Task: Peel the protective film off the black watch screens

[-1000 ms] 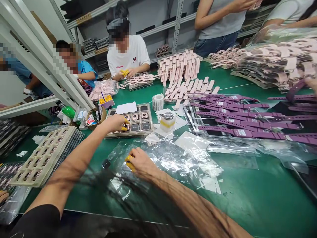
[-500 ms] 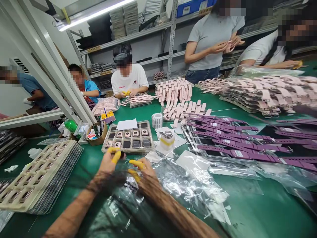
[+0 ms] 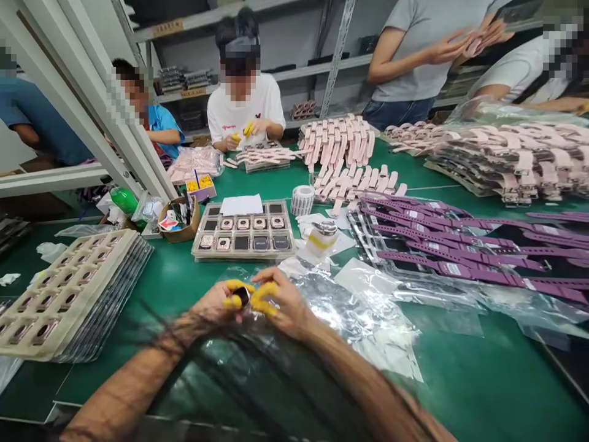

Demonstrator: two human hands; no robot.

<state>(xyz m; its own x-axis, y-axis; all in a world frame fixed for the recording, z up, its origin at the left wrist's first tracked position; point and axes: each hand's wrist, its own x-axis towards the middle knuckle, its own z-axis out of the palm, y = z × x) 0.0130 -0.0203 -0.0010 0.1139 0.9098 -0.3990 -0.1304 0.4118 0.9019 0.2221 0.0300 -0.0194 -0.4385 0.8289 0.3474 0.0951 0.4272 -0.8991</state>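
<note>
My left hand (image 3: 216, 302), with yellow finger cots, is closed on a small smartwatch case (image 3: 242, 298) with a dark face. From the other side my right hand (image 3: 283, 301), also in yellow finger cots, has its fingers pinched at the case's right edge; what lies between them is too small to make out. Both hands are above a clear plastic sheet (image 3: 363, 307) on the green table (image 3: 473, 380). Just beyond them lies a tray (image 3: 243, 255) of watch cases, some pink-rimmed, with a white paper (image 3: 241, 204) over its back edge. Dark hair strands blur across my forearms.
Stacked trays (image 3: 73, 294) stand at left. Beyond the hands are a label roll (image 3: 302, 200), a small jar (image 3: 321, 238) and a cardboard box (image 3: 180, 224) of odds and ends. Purple watch straps (image 3: 442, 245) and pink straps (image 3: 338, 141) lie right and behind. Several co-workers sit or stand around.
My hands have come together: the right fingers, apart from the left before, now meet at the watch case. The view has tilted downward. The co-worker opposite has raised a hand.
</note>
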